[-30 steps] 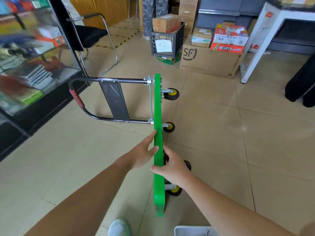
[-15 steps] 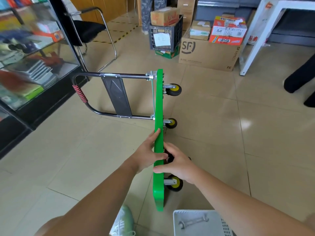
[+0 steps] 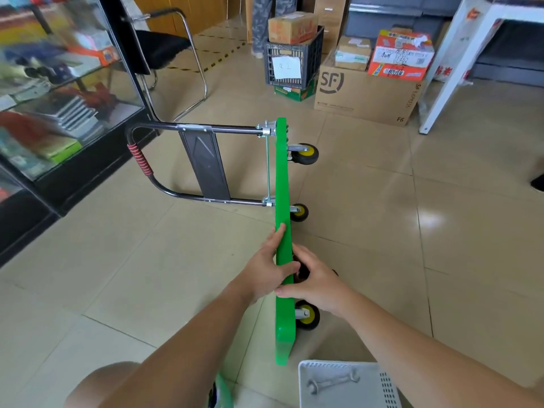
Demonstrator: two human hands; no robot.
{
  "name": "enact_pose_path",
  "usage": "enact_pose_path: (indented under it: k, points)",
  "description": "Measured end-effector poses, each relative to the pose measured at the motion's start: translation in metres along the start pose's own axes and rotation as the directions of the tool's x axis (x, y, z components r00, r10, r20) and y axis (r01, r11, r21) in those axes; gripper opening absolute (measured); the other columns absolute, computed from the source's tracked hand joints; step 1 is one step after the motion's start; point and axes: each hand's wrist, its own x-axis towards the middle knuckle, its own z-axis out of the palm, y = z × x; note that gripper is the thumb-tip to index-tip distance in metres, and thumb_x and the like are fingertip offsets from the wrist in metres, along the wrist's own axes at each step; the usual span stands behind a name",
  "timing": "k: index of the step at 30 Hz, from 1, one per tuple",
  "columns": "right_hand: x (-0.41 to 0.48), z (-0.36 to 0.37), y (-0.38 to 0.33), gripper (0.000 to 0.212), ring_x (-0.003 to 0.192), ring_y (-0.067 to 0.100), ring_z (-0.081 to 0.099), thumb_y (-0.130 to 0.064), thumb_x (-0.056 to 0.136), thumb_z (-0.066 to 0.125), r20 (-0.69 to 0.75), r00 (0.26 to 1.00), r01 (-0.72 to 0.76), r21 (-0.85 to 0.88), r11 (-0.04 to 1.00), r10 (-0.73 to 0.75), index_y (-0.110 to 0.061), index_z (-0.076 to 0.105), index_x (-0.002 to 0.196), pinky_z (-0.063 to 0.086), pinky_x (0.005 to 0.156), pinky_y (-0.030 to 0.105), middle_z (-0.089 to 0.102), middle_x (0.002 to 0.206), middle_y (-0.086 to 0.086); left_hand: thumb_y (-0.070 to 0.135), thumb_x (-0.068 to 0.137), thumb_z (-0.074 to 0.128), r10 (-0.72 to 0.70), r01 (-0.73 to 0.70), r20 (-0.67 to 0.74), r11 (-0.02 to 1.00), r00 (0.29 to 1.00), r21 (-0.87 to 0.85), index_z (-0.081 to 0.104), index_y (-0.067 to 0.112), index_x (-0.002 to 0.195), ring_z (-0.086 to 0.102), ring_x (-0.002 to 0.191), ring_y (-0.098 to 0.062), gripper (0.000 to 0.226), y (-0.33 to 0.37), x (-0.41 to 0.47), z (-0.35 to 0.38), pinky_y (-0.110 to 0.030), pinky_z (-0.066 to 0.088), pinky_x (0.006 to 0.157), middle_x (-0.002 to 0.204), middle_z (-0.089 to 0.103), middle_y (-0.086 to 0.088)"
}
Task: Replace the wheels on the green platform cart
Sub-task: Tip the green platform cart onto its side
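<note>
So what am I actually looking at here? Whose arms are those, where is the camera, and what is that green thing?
There is no machine here. A person wears one wide-angle camera on the head, looking forward and down, so the two bare arms are their own. The green platform cart stands tipped on its side on the tiled floor, with its black handle sticking out to the left and its yellow-hubbed wheels to the right. The left hand and right hand both grip the platform's upper edge, thumbs hooked over it. At the bottom of the picture sits a white basket with a wrench lying in it.
</note>
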Motion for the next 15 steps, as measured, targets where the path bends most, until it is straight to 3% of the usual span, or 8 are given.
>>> enact_pose_path:
  k: [2,5,8,11,15]
  points:
    - [-0.001,0.000,0.000,0.089,0.121,-0.023,0.044,-0.039,0.061,0.092,0.003,1.000,-0.004,-0.039,0.999,0.004,-0.070,0.045,0.130,0.049,0.080,0.003,0.044,0.136,-0.043,0.012,0.093,0.072,-0.009,0.008,0.008,0.998,1.000,0.064,0.015,0.036,0.164,0.018,0.155,-0.008,0.094,0.004,-0.001,0.001,-0.031,0.024,0.126,0.172,0.008,0.011]
    - [0.000,-0.002,0.000,0.091,0.130,-0.008,0.048,-0.049,0.060,0.093,0.018,1.000,-0.023,-0.075,0.997,0.024,-0.064,0.044,0.136,0.054,0.093,0.019,0.049,0.139,-0.035,0.010,0.095,0.068,-0.037,0.036,0.005,0.993,0.999,0.112,0.013,0.036,0.164,0.018,0.155,-0.009,0.092,0.009,-0.003,0.002,-0.015,0.025,0.112,0.172,0.005,0.011]
    - [0.000,-0.006,0.003,0.091,0.131,-0.003,0.050,-0.056,0.060,0.090,0.023,1.000,-0.017,-0.123,0.992,0.020,-0.062,0.044,0.138,0.052,0.099,0.025,0.052,0.138,-0.031,0.012,0.097,0.065,-0.066,0.064,0.007,0.990,0.998,0.125,0.010,0.042,0.163,0.021,0.154,-0.012,0.091,0.014,-0.005,0.004,-0.022,0.029,0.114,0.172,0.001,0.013]
    - [-0.001,-0.009,0.010,0.104,0.133,0.000,0.050,-0.069,0.055,0.087,0.010,0.997,-0.069,-0.141,0.988,0.071,-0.060,0.036,0.145,0.050,0.105,0.032,0.051,0.144,-0.026,0.016,0.099,0.062,-0.094,0.091,0.013,0.987,0.996,0.135,0.007,0.047,0.161,0.024,0.154,-0.015,0.089,0.016,-0.007,0.005,-0.025,0.034,0.111,0.172,-0.001,0.015]
    - [-0.002,-0.007,0.011,0.097,0.116,-0.004,0.063,-0.073,0.052,0.086,0.045,0.994,-0.093,-0.084,0.992,0.097,-0.065,0.042,0.138,0.057,0.091,0.026,0.061,0.131,-0.029,0.017,0.102,0.059,-0.106,0.102,0.017,0.983,0.994,0.150,0.003,0.049,0.161,0.027,0.152,-0.014,0.087,0.015,-0.006,0.006,-0.022,0.033,0.104,0.172,-0.003,0.015]
